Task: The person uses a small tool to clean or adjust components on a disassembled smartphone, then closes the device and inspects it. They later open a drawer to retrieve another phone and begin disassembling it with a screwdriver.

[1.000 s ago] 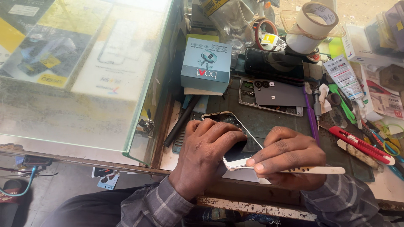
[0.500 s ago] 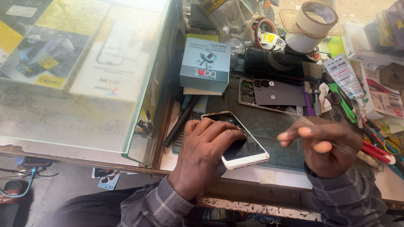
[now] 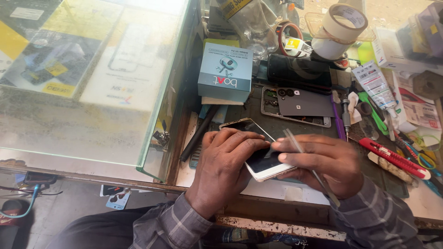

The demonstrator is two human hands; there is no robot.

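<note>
1. A white phone (image 3: pixel 261 159) with a dark screen lies on the work mat (image 3: pixel 295 127), at about 6 o'clock on the bench.
2. The left hand (image 3: pixel 224 168) lies flat on the phone's left side, fingers close together, pressing down on the screen.
3. The right hand (image 3: pixel 321 162) is at 3 o'clock from the phone, touching its right edge. Its fingers are pinched on thin metal tweezers (image 3: pixel 310 166), which slant up over the hand.
4. At 12 o'clock from the phone lies an open phone back (image 3: pixel 297 105), grey, with camera holes.
5. At 11 o'clock stands a small teal box (image 3: pixel 225 72).
6. At 3 o'clock, past the right hand, lies a red cutter (image 3: pixel 392 157).
7. At 1 o'clock, far back, sit two rolls of tape (image 3: pixel 339 28).
8. At 9 o'clock is a glass case (image 3: pixel 83 92), well apart from the phone.
</note>
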